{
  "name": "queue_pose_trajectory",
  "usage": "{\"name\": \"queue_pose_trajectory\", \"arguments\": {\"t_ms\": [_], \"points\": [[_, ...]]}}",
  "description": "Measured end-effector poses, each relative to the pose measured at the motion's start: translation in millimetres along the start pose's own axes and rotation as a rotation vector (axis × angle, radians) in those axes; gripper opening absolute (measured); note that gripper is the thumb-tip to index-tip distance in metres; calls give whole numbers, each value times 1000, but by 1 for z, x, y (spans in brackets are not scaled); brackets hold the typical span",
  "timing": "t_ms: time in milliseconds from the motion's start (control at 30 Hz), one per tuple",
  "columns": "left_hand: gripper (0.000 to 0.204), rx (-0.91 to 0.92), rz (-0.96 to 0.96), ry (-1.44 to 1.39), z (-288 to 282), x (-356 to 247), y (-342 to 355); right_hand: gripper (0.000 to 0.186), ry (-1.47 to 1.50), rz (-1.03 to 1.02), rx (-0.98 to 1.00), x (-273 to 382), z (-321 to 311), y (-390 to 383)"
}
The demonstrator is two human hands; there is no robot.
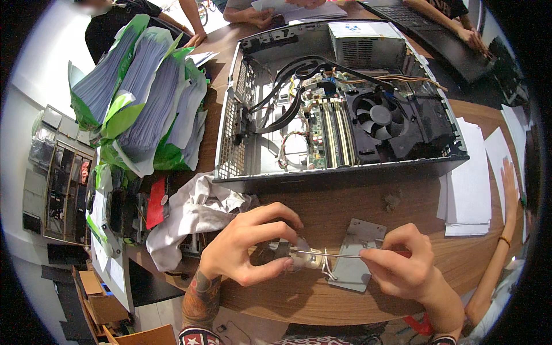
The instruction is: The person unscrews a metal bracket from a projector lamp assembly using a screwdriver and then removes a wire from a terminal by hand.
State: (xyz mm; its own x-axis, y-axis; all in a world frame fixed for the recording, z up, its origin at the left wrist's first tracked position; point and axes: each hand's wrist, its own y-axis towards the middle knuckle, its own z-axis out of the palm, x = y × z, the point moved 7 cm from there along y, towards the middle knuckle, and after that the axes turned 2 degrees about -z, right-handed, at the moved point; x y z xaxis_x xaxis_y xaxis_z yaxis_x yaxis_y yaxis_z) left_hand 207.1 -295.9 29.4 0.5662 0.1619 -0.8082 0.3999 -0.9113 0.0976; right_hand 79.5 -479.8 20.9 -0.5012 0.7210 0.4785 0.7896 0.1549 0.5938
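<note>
My left hand is curled, thumb and fingers closed around a small clear and metal part. An off-white piece with thin white wires lies at its right end. In my right hand is a thin screwdriver, its shaft pinched in the fingertips and pointing left. The screwdriver's tip meets the small part near my left fingertips; a bit of red shows in my right palm. A flat grey metal plate lies on the table, beneath the shaft and between my hands.
An open computer case with fan and cables stands beyond my hands. A white cloth and green-covered paper stacks lie left. White papers lie right, near another person's arm. A keyboard and other people's hands are at the back.
</note>
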Motion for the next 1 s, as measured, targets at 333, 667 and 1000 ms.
{"name": "queue_pose_trajectory", "arguments": {"t_ms": [333, 667, 1000], "points": [[17, -136, 91, 55, 6, -4, 1, 27, 16, 59, -26, -5, -8, 0], [15, -234, 76, 143, 6, -11, 3, 20, -11, 84, -64, -8, -18, 7], [14, -157, -20, 525, 31, -34, 31, 17, -53, 110, -279, -33, -41, 5]]}}
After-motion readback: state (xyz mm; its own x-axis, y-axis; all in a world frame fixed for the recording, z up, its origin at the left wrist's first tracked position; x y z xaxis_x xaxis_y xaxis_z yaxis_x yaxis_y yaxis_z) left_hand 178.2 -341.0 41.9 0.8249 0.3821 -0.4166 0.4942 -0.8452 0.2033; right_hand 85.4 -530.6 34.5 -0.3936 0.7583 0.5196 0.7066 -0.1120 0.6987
